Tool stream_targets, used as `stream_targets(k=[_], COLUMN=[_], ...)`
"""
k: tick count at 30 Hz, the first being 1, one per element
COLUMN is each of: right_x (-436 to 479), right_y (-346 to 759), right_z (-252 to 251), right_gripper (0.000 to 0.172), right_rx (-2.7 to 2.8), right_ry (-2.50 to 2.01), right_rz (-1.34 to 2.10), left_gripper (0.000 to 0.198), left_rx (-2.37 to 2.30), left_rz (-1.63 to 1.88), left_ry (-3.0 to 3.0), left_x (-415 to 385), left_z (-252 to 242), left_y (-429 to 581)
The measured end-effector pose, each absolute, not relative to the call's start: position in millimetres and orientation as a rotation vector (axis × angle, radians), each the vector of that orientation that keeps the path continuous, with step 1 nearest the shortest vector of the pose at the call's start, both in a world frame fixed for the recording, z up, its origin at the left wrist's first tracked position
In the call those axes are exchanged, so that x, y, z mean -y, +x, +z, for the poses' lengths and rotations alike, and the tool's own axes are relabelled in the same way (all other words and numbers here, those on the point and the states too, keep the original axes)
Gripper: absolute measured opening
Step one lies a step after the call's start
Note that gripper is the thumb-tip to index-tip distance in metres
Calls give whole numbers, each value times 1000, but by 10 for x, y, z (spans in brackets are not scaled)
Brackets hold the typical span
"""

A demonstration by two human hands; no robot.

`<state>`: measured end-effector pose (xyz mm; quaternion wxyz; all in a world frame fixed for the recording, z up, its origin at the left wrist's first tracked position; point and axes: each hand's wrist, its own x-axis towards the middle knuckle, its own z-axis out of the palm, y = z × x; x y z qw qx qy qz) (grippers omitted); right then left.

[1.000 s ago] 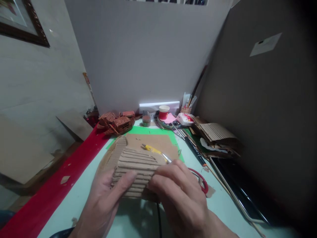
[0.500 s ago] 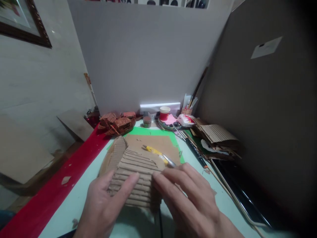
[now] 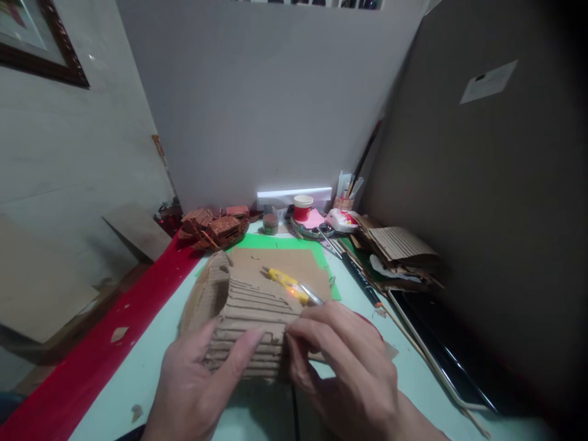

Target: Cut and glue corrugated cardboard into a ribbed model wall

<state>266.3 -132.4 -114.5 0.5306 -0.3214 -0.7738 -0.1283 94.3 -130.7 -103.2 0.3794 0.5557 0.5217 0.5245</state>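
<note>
My left hand grips a piece of corrugated cardboard, its thumb lying across the exposed ridges and its fingers hidden beneath. At the cardboard's right edge, my right hand pinches with thumb and index finger. Whether a torn strip sits in that pinch cannot be made out. The piece is bent, with a curled flap at its upper left. Just beyond it lies a yellow tool with a pointed tip and a small orange glow. A silver metal piece touches its near end, partly hidden by my right hand.
Flat brown cardboard lies on a green sheet. Reddish-brown cardboard models stand at the back left. A red paper cup stands behind. To the right are a black-handled tool, stacked cardboard and a dark glossy panel.
My right hand's fingers have curled into a tighter pinch at the cardboard's edge. The cardboard has tilted and bent slightly more. An orange glow now shows on the yellow tool.
</note>
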Motion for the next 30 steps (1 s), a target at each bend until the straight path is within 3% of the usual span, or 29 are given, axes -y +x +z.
stream_targets(k=[6,13,17,19,26,30], right_x=[1310,1309,1337,1338,1346,1322], right_y=[2741,2739,2718,2703,2753,2823], right_z=[-1067,-1039,-1025,-1060,-1083,-1050], right_gripper=[13,12,22,17,14,15], right_rx=[1730,1986,2132,2100,1810,1844], right_ry=[-867,-743,-724,-709,-842,-841], right_rz=[12,-161,-334,-411,-72,-64], left_gripper=[31,31,29,29,34,38], left_rx=[-1322,-1249,-1258,-1275,-1276,-1249], left_rz=[1316,1273,1268,1259,1254,1235], left_ry=[1368,1423,1498,1531,1467,1318], left_x=[1305,1304,1305,1311,1323,1301], left_z=[-1042,-1008,-1010,-1018,-1021,-992], left_y=[934,948,961,967,954,941])
